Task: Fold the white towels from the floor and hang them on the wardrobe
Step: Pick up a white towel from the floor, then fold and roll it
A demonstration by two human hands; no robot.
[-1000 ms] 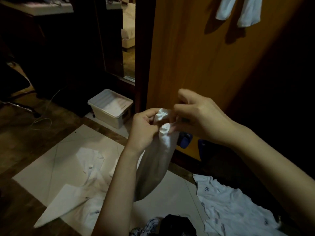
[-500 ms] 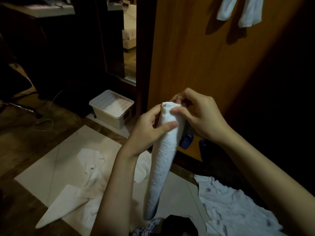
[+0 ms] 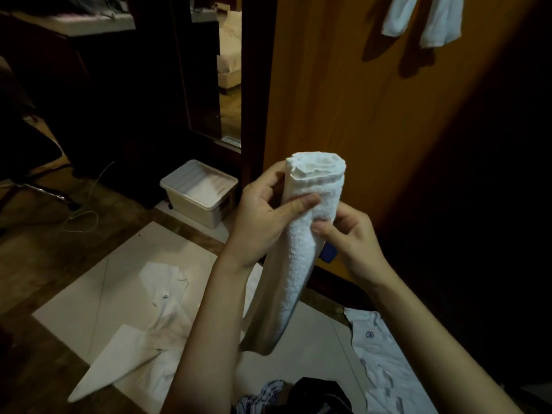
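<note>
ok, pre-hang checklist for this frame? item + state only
1. Left hand grips the folded white terry towel near its top: ok.
2. Right hand pinches the towel lower down: ok.
3. Towel folded into a narrow strip, layered edges showing at the top: ok.
4. Towel's lower end hangs free above the pale floor sheet: ok.
5. Orange-brown wooden wardrobe door directly ahead, unobstructed: ok.
6. Free hanging spot beside the two white towels already up: cannot tell, the top is out of frame.
</note>
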